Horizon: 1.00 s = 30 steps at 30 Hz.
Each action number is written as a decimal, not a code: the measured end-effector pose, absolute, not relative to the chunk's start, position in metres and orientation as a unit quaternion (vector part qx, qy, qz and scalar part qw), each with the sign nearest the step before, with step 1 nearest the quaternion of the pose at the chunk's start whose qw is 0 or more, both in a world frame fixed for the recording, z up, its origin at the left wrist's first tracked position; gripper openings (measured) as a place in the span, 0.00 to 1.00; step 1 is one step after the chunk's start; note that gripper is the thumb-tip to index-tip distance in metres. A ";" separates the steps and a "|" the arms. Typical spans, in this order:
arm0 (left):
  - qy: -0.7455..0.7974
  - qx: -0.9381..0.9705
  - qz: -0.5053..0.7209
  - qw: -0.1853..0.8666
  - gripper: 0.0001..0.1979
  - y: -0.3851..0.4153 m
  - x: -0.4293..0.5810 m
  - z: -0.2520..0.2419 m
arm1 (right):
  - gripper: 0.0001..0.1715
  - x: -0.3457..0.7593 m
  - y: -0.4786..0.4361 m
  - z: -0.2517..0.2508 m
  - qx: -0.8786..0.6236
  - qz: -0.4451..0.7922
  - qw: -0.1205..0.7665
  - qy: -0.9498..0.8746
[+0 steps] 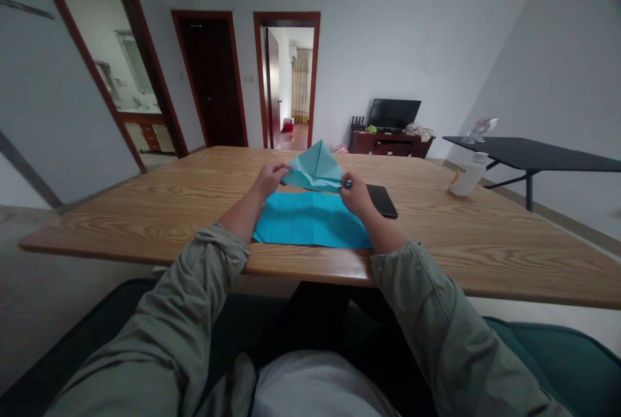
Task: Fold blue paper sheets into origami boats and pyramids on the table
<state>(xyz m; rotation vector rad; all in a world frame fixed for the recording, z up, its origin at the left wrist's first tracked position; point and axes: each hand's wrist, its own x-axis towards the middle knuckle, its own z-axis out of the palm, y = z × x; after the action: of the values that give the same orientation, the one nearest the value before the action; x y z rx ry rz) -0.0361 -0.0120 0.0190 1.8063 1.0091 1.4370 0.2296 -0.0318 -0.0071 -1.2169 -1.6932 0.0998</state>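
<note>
A light-blue folded paper [316, 166], shaped like a hat with a pointed top, is held up just above the table between my two hands. My left hand [272, 179] pinches its left lower corner. At the right lower corner, my right hand [355, 193] grips it with fingers closed; a small dark thing, perhaps a ring, shows at those fingers. Below lies a flat sheet of brighter blue paper [313, 220] with a faint crease down its middle. Part of its far edge is hidden behind the folded paper.
The wooden table [160, 203] spreads wide before me. A black phone-like slab [382, 200] lies by my right hand, and a whitish plastic jug [468, 175] stands farther right. Beyond are a black folding table [548, 153] and a low cabinet [388, 143] with a television [395, 113].
</note>
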 end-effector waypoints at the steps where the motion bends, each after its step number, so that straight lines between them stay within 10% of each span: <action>1: 0.374 0.671 0.545 0.335 0.17 -0.013 -0.036 0.020 | 0.06 0.230 -0.032 -0.007 -0.509 0.043 0.501 -0.698; 14: 0.355 0.646 0.569 0.365 0.21 -0.011 -0.032 0.018 | 0.19 0.224 -0.045 0.001 -0.490 0.101 0.494 -0.711; 30: 0.345 0.665 0.534 0.392 0.27 -0.012 -0.033 0.018 | 0.09 0.229 -0.036 -0.006 -0.498 0.034 0.482 -0.720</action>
<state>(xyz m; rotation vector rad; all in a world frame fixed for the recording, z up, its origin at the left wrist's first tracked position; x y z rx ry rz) -0.0330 -0.0120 0.0183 1.6894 0.8760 1.3554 0.2291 -0.0365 -0.0060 -1.2151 -1.7555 0.0834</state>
